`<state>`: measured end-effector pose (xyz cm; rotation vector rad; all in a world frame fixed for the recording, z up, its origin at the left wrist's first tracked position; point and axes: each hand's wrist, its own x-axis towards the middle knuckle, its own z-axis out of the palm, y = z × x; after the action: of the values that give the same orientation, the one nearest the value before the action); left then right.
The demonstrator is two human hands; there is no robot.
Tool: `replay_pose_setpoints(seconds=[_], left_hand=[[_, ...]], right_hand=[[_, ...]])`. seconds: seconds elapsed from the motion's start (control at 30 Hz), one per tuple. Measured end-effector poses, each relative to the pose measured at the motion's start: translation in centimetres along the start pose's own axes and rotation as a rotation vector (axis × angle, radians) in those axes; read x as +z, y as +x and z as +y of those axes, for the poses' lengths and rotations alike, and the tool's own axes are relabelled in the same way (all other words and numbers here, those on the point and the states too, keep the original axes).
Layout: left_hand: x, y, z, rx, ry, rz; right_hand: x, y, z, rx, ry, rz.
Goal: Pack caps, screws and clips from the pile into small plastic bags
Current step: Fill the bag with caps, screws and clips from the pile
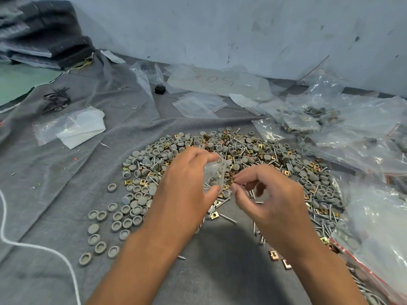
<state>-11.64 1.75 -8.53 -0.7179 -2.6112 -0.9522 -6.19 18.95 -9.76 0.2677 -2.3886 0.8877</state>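
Note:
A wide pile (253, 155) of grey round caps, silver screws and gold clips lies on a grey cloth. My left hand (187, 183) grips a small clear plastic bag (214, 175) above the pile, its mouth facing right; some parts show inside it. My right hand (264, 194) pinches a small gold clip (231, 181) between thumb and forefinger right at the bag's mouth. Loose caps (110, 219) are scattered to the left of the pile. A few clips (279, 258) and screws lie near my right forearm.
Filled and empty clear bags (352, 133) heap up on the right and near right edge. Flat empty bags (198, 105) lie behind the pile. A white cord (44, 249) runs along the left. Black ties (56, 100) and folded plastic (74, 128) sit far left. A wall (242, 29) rises behind.

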Motion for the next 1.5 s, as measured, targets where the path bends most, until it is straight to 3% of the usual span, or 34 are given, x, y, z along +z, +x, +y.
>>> replay_pose_setpoints(seconds=[0.07,0.27,0.5,0.57,0.63,0.7,0.77,1.07,1.2,1.5], left_hand=[[0.1,0.0,0.1,0.01,0.003,-0.002],[0.5,-0.1,0.4,0.025,-0.001,-0.028],[0.4,0.0,0.2,0.017,0.002,-0.01],[0.2,0.0,0.0,0.005,-0.001,0.003],[0.0,0.0,0.0,-0.005,-0.012,0.01],[-0.1,0.1,-0.1,-0.014,-0.018,0.011],[-0.3,0.2,-0.2,-0.033,-0.024,0.024],[-0.7,0.4,-0.5,-0.062,-0.046,0.058],[-0.6,0.4,-0.6,-0.062,-0.053,0.062],[-0.6,0.3,-0.5,-0.064,-0.047,0.061]], right_hand=[[0.1,0.3,-0.2,-0.056,0.024,0.077],[1.2,0.6,-0.3,-0.096,-0.077,0.076],[0.6,0.9,-0.2,0.008,-0.028,0.126],[-0.1,0.9,0.7,0.142,-0.039,0.03],[-0.4,0.5,1.8,0.314,-0.145,-0.223],[0.0,-0.1,2.5,0.346,-0.301,-0.409],[0.5,-0.3,2.7,0.326,-0.345,-0.483],[0.6,-0.3,2.5,0.362,-0.266,-0.406],[1.4,-0.3,1.2,0.353,-0.145,-0.457],[3.3,-1.3,-1.2,0.311,-0.241,-0.54]])
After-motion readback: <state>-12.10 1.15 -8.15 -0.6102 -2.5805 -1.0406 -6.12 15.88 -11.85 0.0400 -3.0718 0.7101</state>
